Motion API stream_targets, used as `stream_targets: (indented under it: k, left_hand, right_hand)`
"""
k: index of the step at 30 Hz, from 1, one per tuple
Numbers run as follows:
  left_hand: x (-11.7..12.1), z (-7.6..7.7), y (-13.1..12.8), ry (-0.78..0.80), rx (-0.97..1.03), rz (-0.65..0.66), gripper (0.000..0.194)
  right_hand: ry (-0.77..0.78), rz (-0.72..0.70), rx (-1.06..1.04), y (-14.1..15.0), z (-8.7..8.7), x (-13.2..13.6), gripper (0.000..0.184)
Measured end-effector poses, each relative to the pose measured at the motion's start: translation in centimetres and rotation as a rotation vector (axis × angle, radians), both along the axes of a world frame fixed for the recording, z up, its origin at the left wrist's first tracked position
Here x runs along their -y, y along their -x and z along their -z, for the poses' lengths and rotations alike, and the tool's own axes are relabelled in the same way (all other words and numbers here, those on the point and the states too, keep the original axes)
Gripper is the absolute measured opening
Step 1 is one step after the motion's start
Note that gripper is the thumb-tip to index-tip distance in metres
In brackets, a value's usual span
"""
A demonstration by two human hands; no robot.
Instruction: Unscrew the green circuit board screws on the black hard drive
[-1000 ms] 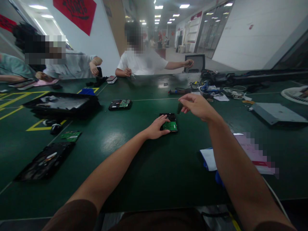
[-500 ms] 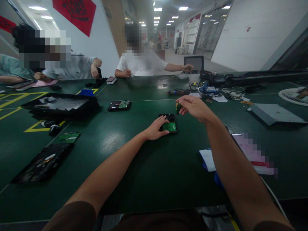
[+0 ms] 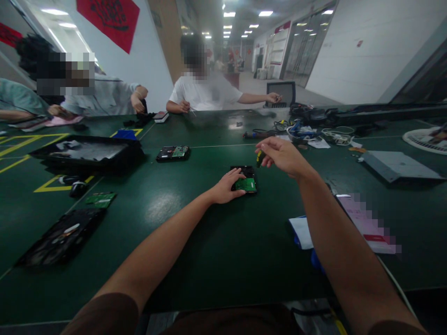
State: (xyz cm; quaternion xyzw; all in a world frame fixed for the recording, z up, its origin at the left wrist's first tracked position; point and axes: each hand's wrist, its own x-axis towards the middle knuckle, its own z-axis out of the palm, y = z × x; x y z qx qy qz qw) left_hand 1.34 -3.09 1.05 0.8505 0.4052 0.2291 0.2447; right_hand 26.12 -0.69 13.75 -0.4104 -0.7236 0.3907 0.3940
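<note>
My left hand (image 3: 228, 187) rests on a hard drive (image 3: 250, 184) with a green circuit board, its thumb at the near edge and fingers reaching over the left side. The drive lies flat on the green table. Just above its right side, my right hand (image 3: 279, 156) is closed in a pinch around a short black-and-yellow screwdriver (image 3: 259, 159). The handle points down and the tip is too small to make out. Another hard drive (image 3: 172, 153) lies further back to the left.
At left lie a black drive casing (image 3: 63, 237), a loose green circuit board (image 3: 101, 200) and a large black tray (image 3: 87, 151). A grey metal box (image 3: 401, 165), tangled cables (image 3: 303, 130) and a pink sheet (image 3: 366, 218) are at right. Co-workers sit across the table.
The screwdriver has turned in my right fingers, so its yellow part now shows. My left hand and the hard drive stay in place. The view has shifted slightly.
</note>
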Motion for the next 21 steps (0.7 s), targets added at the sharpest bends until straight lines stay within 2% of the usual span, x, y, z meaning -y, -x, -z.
stream_targets:
  k: [4,7,10,12,17,21]
  left_hand:
    - [0.05,-0.08,0.02,0.014,0.0,0.002,0.065]
    - [0.05,-0.07,0.0,0.017,0.003,-0.003,0.065]
    - [0.05,-0.06,-0.02,0.017,0.004,-0.002,0.066]
    - [0.04,-0.06,-0.02,0.016,0.004,0.0,0.065]
    - [-0.08,0.06,0.01,0.017,0.009,-0.004,0.065]
    - [-0.13,0.2,0.03,0.023,0.01,-0.006,0.065]
  right_hand:
    - [-0.058,-0.004,0.098,-0.01,-0.42,0.38,0.022]
    - [-0.12,0.095,0.147,-0.06,-0.49,0.26,0.018]
    - [-0.096,0.171,0.136,-0.17,-0.31,-0.07,0.014]
    - [-0.076,0.155,0.107,-0.28,-0.13,-0.26,0.016]
    - [-0.019,0.003,0.017,-0.37,0.16,-0.31,0.024]
    - [-0.085,0.062,0.085,-0.29,-0.1,-0.05,0.02]
